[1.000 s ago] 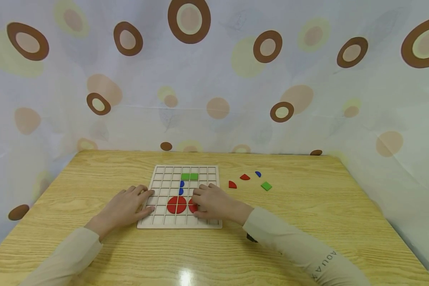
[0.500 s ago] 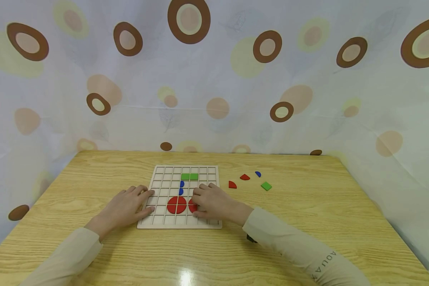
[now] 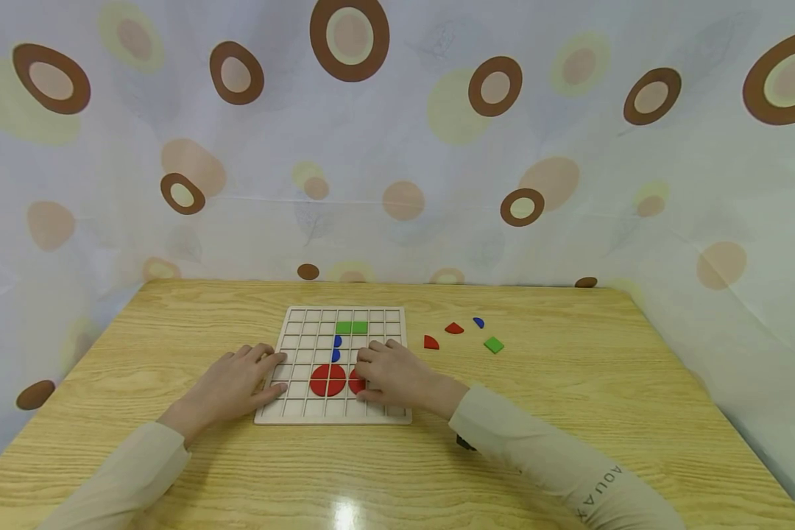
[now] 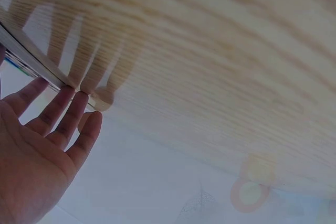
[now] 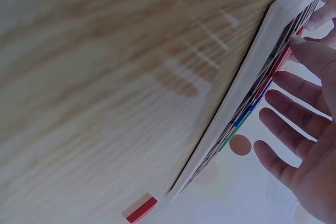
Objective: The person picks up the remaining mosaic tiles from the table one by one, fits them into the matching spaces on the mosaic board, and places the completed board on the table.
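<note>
Red pieces (image 3: 358, 386) lie on the gridded board (image 3: 331, 422), partly under the right hand (image 3: 397, 375). They should prove light, stiff and smooth, best pinched by their edges. That hand's fingers are spread; exact contact beneath cannot be confirmed. The left hand (image 3: 235, 383), fingers apart, touches the board's left edge. Against the earlier frame, no displacement is evident.
</note>
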A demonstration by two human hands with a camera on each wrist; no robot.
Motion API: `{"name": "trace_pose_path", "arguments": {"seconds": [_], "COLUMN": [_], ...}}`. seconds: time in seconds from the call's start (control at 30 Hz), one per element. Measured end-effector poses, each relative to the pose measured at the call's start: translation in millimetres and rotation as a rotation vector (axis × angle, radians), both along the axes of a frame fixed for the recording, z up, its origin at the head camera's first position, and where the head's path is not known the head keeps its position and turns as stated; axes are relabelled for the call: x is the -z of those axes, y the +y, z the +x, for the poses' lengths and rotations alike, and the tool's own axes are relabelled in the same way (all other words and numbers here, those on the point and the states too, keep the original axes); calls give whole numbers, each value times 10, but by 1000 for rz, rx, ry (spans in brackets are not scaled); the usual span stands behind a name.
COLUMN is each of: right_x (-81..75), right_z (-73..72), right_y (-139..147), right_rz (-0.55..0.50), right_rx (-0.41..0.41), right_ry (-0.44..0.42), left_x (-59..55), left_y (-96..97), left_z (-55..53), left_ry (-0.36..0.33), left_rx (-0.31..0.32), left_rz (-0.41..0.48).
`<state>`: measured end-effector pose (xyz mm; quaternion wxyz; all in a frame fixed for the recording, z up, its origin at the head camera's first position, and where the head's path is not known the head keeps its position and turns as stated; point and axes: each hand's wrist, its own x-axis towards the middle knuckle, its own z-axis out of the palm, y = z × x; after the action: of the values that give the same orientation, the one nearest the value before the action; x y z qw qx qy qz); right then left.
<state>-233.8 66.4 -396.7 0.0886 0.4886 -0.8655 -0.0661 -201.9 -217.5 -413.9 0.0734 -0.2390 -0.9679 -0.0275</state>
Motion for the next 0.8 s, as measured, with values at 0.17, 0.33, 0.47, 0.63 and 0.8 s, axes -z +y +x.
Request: {"name": "trace_pose_path", "arguments": {"seconds": [0.17, 0.33, 0.47, 0.63, 0.8], "right_x": [1, -9, -14, 6, 24], "right_z": [4, 13, 17, 8, 1], "right_y": [-1, -14, -20, -24, -33], "right_rz": [-10, -8, -16, -29, -36], "right_rx": [-5, -12, -26, -44, -41], "right_ry": [8, -4, -15, -19, -32], "left_x": [-7, -11, -2, -1, -1], "left_y": [4, 5, -4, -5, 0], "left_z": [4, 5, 2, 1, -1], "left_ry": [-1, 2, 7, 8, 6], "left_rx": [-1, 1, 2, 5, 3], "left_rz": [1, -2, -2, 3, 0]}}
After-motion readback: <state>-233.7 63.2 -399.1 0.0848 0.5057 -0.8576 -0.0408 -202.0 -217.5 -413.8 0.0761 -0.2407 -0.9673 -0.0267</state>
